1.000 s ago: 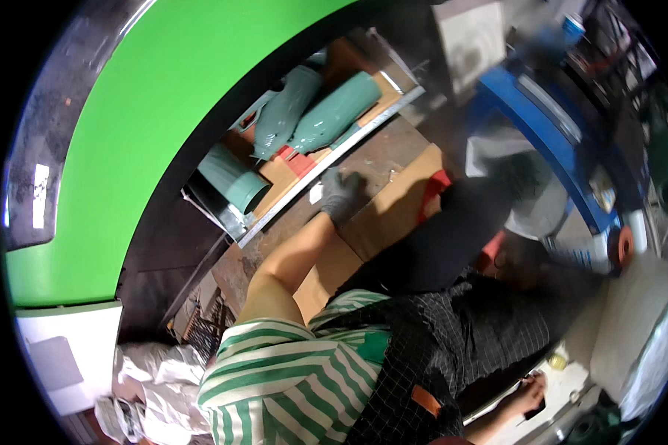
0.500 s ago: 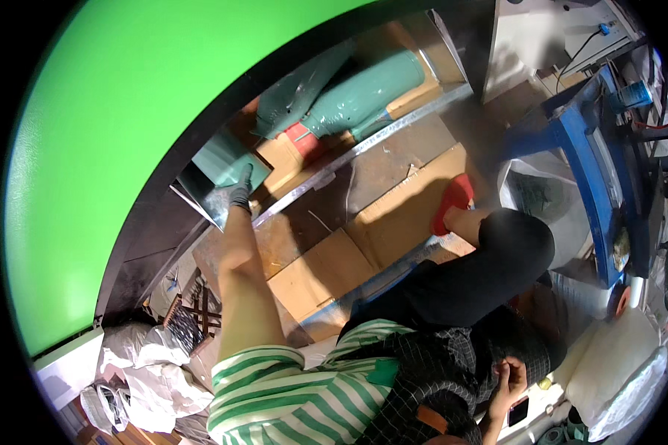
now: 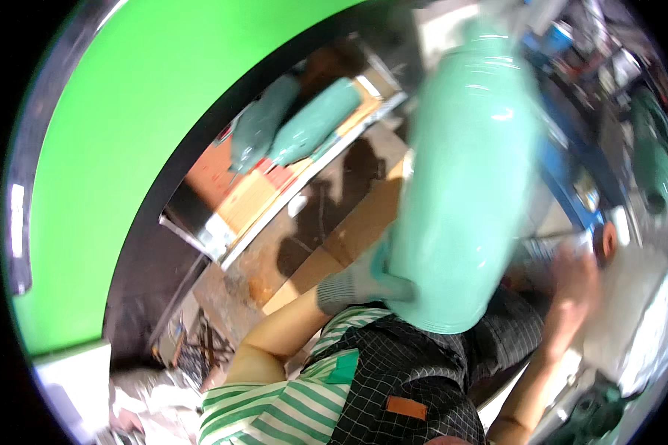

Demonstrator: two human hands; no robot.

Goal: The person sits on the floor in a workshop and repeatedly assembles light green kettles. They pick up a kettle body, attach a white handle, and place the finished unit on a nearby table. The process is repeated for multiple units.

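A large glossy green vase-shaped vessel is held up close in front of me, nearly upright with its narrow neck away from me. My left hand, in a grey-green knit glove, grips it near the wide lower end; part of the fingers is behind the vessel. My bare right hand is to the right of the vessel, apart from it, its fingers smeared by motion. In the open compartment at the upper left, two similar green vessels, a darker one and a lighter one, lie on cardboard.
A bright green panel with a black edge curves along the left. The compartment's metal edge runs slantwise across the middle. Flattened cardboard lies below it. At right are a blue frame, another green vessel and a whitish bag.
My left hand has left the compartment and now holds the green vessel up in front of me. My right hand has moved up and to the right. The view has shifted.
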